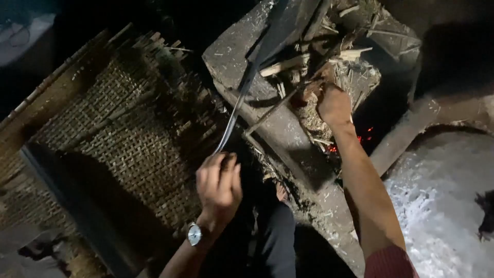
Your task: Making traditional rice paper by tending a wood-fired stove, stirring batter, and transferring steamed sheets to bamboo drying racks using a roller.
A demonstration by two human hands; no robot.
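My left hand [219,186], with a wristwatch [194,233] on the wrist, is closed around the handle of a long curved blade [242,95] that points up and away over a thick wooden block [280,128]. My right hand [333,104] reaches out over the block into a pile of split sticks and wood chips [329,67], its fingers closed on a thin stick [278,107] that slants down to the left across the block. Blade and stick lie apart from each other.
A woven bamboo mat or wall [123,134] fills the left. Glowing red embers [355,141] show in a dark gap right of the block. Pale ash [442,206] covers the lower right. My foot [281,191] rests by the block. The surroundings are dark.
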